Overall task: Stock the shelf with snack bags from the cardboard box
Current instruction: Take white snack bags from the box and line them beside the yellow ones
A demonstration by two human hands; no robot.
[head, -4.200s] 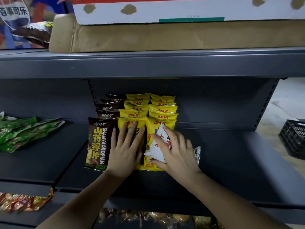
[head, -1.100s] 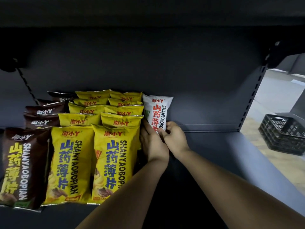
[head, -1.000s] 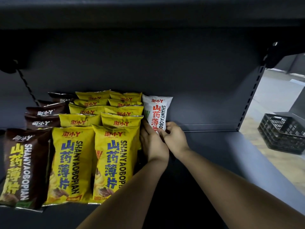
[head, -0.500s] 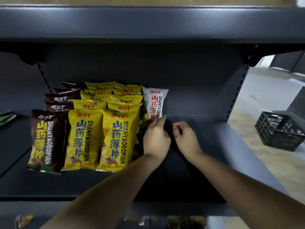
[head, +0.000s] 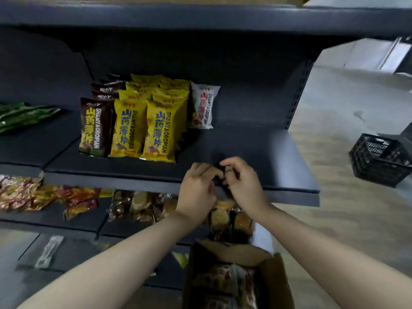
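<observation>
A white snack bag (head: 203, 107) stands upright at the back of the dark shelf (head: 256, 152), just right of two rows of yellow bags (head: 145, 128) and a row of brown bags (head: 94, 128). My left hand (head: 197, 192) and my right hand (head: 242, 182) hang side by side over the shelf's front edge with loosely curled fingers, holding nothing, well in front of the white bag. An open cardboard box (head: 234, 279) with more snack bags sits below my forearms.
Green bags (head: 22, 115) lie on the shelf section to the left. The shelf below holds red-orange packets (head: 33, 195) and brownish packets (head: 138, 206). A black plastic crate (head: 379, 159) stands on the floor to the right. An upper shelf board (head: 200, 16) overhangs.
Both hands let go of the white bag at the back and drew back to the shelf's front edge. The view pulled back and down, bringing the cardboard box into sight.
</observation>
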